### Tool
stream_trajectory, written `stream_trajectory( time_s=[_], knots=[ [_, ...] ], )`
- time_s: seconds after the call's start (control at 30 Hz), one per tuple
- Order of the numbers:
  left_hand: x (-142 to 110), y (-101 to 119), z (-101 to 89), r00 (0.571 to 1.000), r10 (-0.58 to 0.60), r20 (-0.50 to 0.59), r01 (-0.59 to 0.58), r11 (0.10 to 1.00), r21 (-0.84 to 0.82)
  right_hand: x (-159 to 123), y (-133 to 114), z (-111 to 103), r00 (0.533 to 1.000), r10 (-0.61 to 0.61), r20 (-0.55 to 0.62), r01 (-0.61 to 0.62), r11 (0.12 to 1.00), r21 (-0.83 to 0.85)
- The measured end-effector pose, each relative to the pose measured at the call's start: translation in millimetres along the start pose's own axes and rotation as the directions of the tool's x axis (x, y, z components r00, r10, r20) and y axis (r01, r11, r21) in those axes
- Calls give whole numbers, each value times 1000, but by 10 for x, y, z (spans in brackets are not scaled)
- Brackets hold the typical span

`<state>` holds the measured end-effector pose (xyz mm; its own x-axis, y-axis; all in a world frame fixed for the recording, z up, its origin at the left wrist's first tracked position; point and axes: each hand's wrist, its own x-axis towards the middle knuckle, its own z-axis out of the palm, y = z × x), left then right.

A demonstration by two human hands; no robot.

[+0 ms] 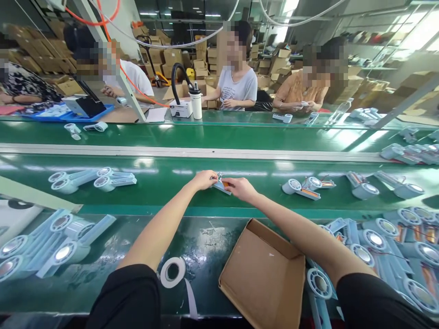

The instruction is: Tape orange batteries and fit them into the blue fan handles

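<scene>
Over the green conveyor belt, both my arms reach forward to one light-blue plastic housing [223, 189], shaped like those of the small handheld fans around it. My left hand [206, 180] is closed at its far left end, where thin wires or small metal parts show. From the right, my right hand [242, 188] pinches the housing beside an orange piece [225, 183] inside it. My fingers cover much of the part, including its round head. Several similar light-blue units [311, 184] lie on the belt to the right, some with orange inside. More closed-looking units [111, 179] lie to the left.
An open cardboard box [262, 274] and a white tape roll [173, 272] are on the near bench. Piled fan units [373, 240] crowd the right; more [63, 246] lie left. Across the belt, several people work near a white bottle [195, 103] and a slanted metal post.
</scene>
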<state>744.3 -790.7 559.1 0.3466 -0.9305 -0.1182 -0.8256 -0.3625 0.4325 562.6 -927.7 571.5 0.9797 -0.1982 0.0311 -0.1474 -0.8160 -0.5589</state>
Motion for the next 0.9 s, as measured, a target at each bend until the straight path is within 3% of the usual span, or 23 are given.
stream_trajectory(
  time_s=[0.2,0.43,0.7,0.9],
  knots=[
    [68,52,253,990,-80,-114,65,989,-131,46,-76,18,989,63,137,-24,964,-264],
    [146,103,331,983,-118,-141,90,977,-194,97,-178,28,964,185,190,-88,899,-428],
    [259,222,322,984,-139,-114,116,975,-192,114,-201,-10,954,255,154,-173,895,-411],
    [263,297,275,979,-165,-117,140,971,-194,154,-27,-168,986,137,91,-106,954,-281]
  ],
)
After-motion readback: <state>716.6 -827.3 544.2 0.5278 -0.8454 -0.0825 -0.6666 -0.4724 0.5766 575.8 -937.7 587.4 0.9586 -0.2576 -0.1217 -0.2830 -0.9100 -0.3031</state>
